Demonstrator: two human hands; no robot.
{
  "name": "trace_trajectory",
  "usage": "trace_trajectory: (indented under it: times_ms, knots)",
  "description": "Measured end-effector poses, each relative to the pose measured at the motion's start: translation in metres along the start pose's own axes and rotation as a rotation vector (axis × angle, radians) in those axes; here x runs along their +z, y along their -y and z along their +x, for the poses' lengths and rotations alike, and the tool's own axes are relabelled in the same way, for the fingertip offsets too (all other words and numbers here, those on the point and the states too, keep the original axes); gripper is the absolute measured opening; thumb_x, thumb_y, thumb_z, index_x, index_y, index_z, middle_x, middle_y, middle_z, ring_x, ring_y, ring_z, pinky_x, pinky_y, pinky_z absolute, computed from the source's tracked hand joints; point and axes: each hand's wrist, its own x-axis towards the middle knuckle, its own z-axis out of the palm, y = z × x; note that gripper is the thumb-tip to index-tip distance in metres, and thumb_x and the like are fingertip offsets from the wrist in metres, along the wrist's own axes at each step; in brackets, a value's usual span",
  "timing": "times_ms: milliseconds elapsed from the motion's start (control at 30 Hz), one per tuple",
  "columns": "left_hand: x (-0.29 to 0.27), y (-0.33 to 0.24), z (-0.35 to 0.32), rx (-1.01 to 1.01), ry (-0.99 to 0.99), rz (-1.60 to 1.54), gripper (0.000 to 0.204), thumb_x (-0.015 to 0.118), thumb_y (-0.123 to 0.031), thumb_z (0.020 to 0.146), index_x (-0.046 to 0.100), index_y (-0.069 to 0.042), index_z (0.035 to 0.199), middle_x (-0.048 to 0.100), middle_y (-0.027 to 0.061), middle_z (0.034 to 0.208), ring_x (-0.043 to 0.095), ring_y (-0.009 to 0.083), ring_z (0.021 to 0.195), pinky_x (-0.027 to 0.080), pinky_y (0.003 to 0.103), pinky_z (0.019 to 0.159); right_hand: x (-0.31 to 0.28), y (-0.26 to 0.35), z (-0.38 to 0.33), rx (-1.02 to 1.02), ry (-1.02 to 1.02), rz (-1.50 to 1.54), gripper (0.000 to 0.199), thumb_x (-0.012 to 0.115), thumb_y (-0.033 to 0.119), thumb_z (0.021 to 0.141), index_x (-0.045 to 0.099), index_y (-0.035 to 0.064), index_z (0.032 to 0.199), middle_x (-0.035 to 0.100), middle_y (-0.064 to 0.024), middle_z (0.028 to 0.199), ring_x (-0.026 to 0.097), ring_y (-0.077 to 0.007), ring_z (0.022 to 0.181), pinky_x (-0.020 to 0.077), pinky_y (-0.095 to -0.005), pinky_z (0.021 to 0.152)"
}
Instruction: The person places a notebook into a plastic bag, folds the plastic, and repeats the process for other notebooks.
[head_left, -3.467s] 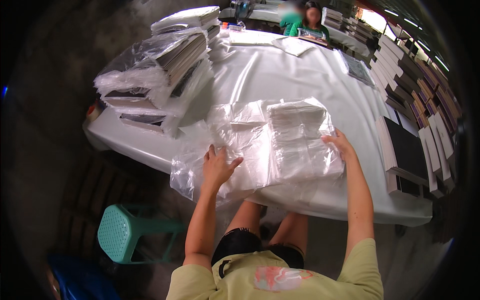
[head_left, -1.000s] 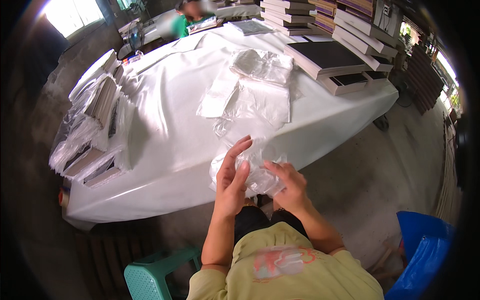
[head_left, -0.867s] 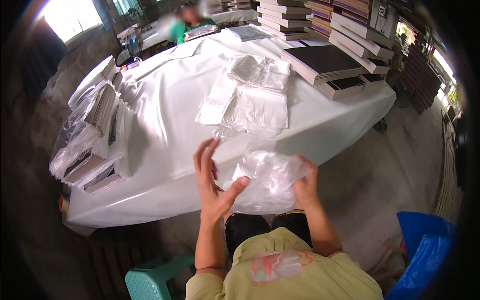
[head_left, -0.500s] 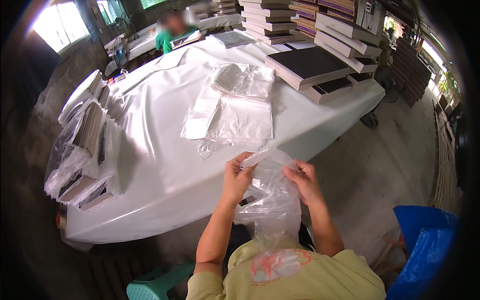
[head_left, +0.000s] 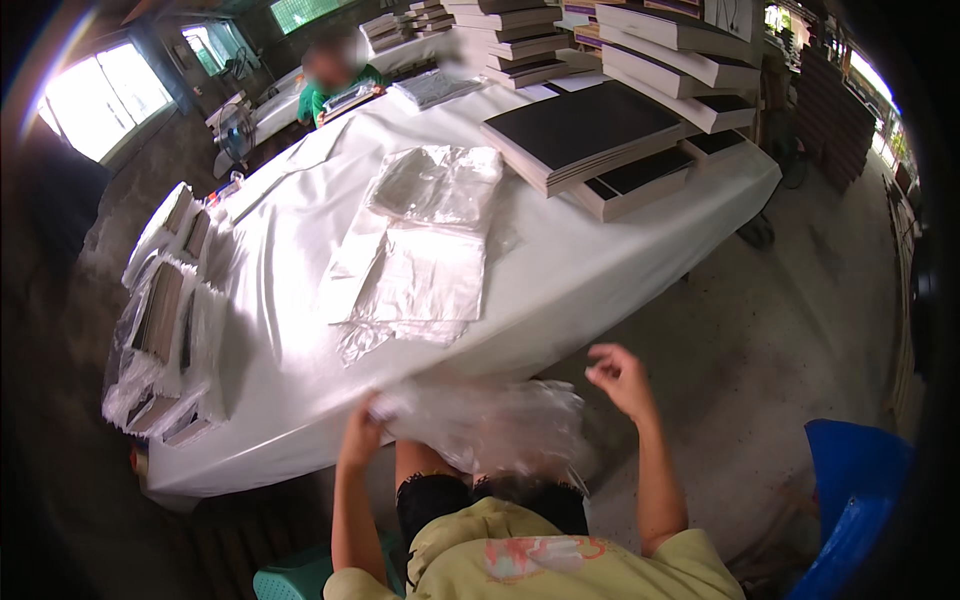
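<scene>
My left hand [head_left: 364, 430] grips one end of a clear plastic bag [head_left: 490, 425], which stretches sideways above my lap and is smeared by motion. Off the bag's other end, to the right, my right hand [head_left: 620, 382] is raised with curved fingers apart from the thumb, and nothing shows between them. On the white-covered table [head_left: 270, 400] ahead lies a pile of flat clear plastic bags [head_left: 420, 270], its upper part folded over.
Bagged stacks of boards or books [head_left: 165, 330] stand at the table's left edge. Black-topped slabs [head_left: 585, 130] and tall stacks [head_left: 680, 60] occupy the far right. A person in green [head_left: 335, 85] sits beyond. A green stool [head_left: 300, 572] and blue sheet [head_left: 855, 500] are near me.
My hands have moved apart. The right has let go of the bag, while the left has drawn it left and down, swinging it out sideways. The view has shifted slightly.
</scene>
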Motion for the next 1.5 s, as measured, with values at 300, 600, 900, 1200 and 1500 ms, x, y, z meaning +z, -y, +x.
trace_trajectory:
  times_ms: [300, 600, 900, 1200, 1500]
  knots:
    - [0.041, 0.023, 0.006, 0.216, -0.157, 0.913, 0.014, 0.049, -0.001, 0.069, 0.054, -0.001, 0.082, 0.059, 0.0197, 0.084, 0.055, 0.0393, 0.084, 0.043, 0.046, 0.072, -0.002, 0.072, 0.191, -0.658, -0.366, -0.928, 0.092, 0.073, 0.011, 0.063, 0.021, 0.0349, 0.136, 0.020, -0.0081, 0.140, 0.028, -0.0245, 0.127, 0.0275, -0.0590, 0.091]
    - [-0.086, 0.031, -0.085, -0.160, -1.183, 0.203, 0.026, 0.044, -0.013, 0.085, 0.055, 0.003, 0.101, 0.058, 0.0172, 0.088, 0.053, 0.0209, 0.080, 0.042, 0.034, 0.074, -0.005, 0.063, 0.299, -0.978, -0.420, -1.170, 0.085, 0.066, 0.007, 0.066, 0.025, 0.0390, 0.133, 0.041, -0.0024, 0.120, 0.042, -0.0187, 0.113, 0.0274, -0.0573, 0.090]
    - [-0.146, 0.030, -0.264, 0.340, -1.811, -0.311, 0.057, 0.048, -0.027, 0.087, 0.027, 0.006, 0.128, 0.039, 0.0243, 0.122, 0.048, 0.0287, 0.107, 0.039, 0.037, 0.094, -0.012, 0.073, 0.291, -1.018, -0.458, -1.177, 0.083, 0.066, 0.001, 0.059, 0.037, 0.0325, 0.130, 0.047, -0.0017, 0.109, 0.045, -0.0176, 0.105, 0.0311, -0.0452, 0.086]
    - [-0.070, -0.039, -0.072, 0.206, -1.231, 0.120, 0.024, 0.068, -0.015, 0.076, 0.053, 0.001, 0.086, 0.050, 0.0009, 0.071, 0.045, 0.0143, 0.064, 0.038, 0.028, 0.057, -0.028, 0.078, 0.187, -1.094, -0.345, -1.041, 0.075, 0.063, -0.003, 0.059, 0.046, 0.0287, 0.124, 0.048, -0.0024, 0.110, 0.047, -0.0195, 0.106, 0.0294, -0.0471, 0.093]
    - [0.133, -0.100, 0.078, 0.356, -0.416, 0.279, 0.100, 0.084, -0.022, 0.052, 0.025, -0.011, 0.133, 0.044, 0.0138, 0.113, 0.049, 0.0288, 0.102, 0.047, 0.034, 0.075, -0.052, 0.106, 0.081, -1.206, -0.199, -0.641, 0.048, 0.068, 0.006, 0.061, 0.046, 0.0196, 0.101, 0.052, -0.0027, 0.114, 0.053, -0.0224, 0.103, 0.0262, -0.0514, 0.096]
